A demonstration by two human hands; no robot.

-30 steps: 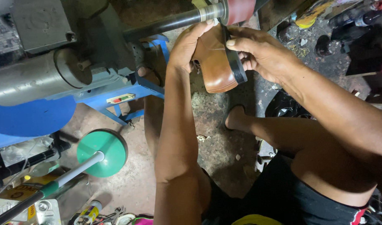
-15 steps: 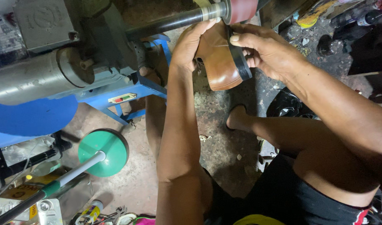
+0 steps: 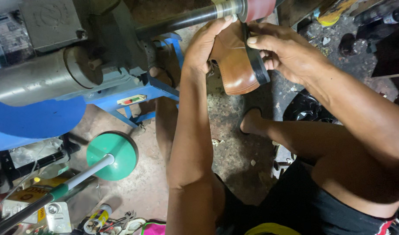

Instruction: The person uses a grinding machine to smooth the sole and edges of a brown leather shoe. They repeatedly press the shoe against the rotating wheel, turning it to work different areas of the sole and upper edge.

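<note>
— Hands first: what does each grip hold?

— Left hand wraps the upper of a brown shoe; right hand clamps its black sole, thumb on the edge.

— Where is the shoe?

— Far, centre, pressed up under the red wheel on the dark shaft. The motor sits left; a green disc stand is on the floor, near left.

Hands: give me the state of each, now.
Left hand: closed on the brown shoe, gripping its upper.
Right hand: closed on the same shoe, fingers on its black sole.
</note>
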